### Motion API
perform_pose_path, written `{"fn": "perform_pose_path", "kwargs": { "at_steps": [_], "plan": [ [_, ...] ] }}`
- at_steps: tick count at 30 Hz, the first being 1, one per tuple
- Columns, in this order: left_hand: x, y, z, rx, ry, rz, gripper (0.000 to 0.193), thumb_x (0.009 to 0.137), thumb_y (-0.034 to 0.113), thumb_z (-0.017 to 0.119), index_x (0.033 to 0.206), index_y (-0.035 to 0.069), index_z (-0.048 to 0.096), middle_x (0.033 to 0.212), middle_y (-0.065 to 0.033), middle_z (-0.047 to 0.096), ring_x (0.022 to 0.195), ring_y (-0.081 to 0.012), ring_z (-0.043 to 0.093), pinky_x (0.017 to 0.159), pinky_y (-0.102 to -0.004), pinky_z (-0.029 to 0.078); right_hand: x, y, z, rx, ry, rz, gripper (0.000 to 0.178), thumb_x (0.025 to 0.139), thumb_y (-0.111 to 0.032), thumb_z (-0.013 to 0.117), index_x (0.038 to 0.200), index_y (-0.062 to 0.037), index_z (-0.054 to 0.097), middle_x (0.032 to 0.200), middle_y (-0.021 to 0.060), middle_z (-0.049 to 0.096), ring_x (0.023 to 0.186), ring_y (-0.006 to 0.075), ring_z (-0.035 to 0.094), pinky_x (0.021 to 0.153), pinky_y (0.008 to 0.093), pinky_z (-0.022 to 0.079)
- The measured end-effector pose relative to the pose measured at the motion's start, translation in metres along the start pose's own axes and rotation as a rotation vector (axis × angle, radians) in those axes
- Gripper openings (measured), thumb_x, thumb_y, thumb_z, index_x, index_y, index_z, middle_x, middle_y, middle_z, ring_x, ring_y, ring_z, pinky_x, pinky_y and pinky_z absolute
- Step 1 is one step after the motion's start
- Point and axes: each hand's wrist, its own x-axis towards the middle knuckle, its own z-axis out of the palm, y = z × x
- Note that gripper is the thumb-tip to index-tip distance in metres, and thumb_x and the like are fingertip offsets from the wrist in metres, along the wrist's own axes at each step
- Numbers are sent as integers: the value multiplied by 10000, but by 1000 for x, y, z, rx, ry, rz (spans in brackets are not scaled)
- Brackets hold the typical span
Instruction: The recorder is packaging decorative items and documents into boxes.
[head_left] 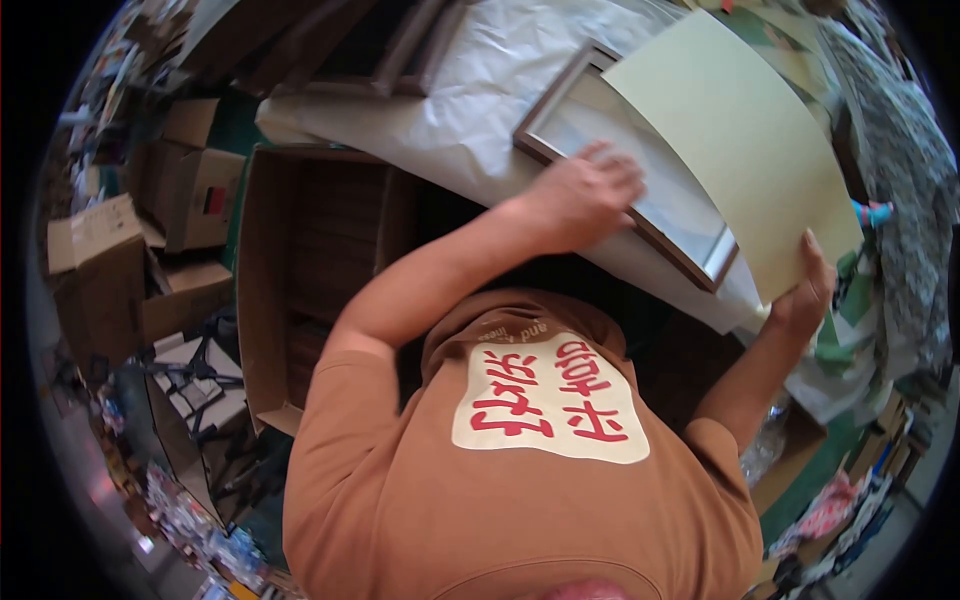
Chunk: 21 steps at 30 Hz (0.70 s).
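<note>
A flat cream-coloured board (730, 120) is held tilted over the right part of a brown picture frame (560, 105). My right hand (812, 285) grips the board at its near right corner, with the thumb on top. The picture frame lies on a white-covered table, with a silvery inner edge and a pale, glossy inside. My left hand (590, 195) is over the frame's near edge, its fingers curled and slightly blurred. Whatever those fingers may hold is hidden.
More dark brown frames (400, 50) stand on the white sheeting (480, 60) at the far left. An open carton (262, 290) with brown pieces inside is by my left arm. Other cardboard boxes (95, 240) stand further left. Clear bubble wrap (890, 120) is heaped at the right.
</note>
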Motion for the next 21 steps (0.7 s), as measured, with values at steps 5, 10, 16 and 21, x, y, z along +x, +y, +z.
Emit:
{"fn": "perform_pose_path", "kwargs": {
  "at_steps": [5, 10, 16, 21],
  "plan": [
    [12, 20, 46, -1, -93, 79, 173, 903, 252, 705, 987, 114, 643, 1058, -69, 658, 1028, -252, 652, 1143, -472, 399, -9, -2, 5, -42, -33, -18, 385, 967, -151, 699, 1254, 105, 675, 1089, 167, 752, 896, 215, 732, 808, 262, 563],
    [10, 23, 41, -1, -128, 97, 121, 928, 236, 668, 955, 124, 632, 1071, -59, 660, 1012, -250, 648, 1133, -470, 406, -7, 9, 8, -35, -20, 1, 388, 968, -145, 693, 1271, 95, 661, 1100, 166, 747, 911, 215, 731, 821, 267, 566],
    [11, 23, 43, -89, -21, 89, 84, 909, 214, 664, 928, 133, 669, 951, -58, 664, 965, -251, 667, 1087, -456, 441, -6, 18, 20, -7, -74, 68, 386, 966, -129, 687, 1283, 84, 634, 1107, 157, 733, 911, 212, 724, 819, 275, 568],
    [12, 27, 41, -41, -68, 80, 85, 922, 193, 649, 956, 120, 678, 979, -60, 674, 968, -257, 667, 1050, -425, 470, 3, 31, 30, 72, -111, 138, 401, 946, -125, 706, 1273, 86, 613, 1090, 162, 719, 901, 215, 713, 825, 276, 566]
  ]
}}
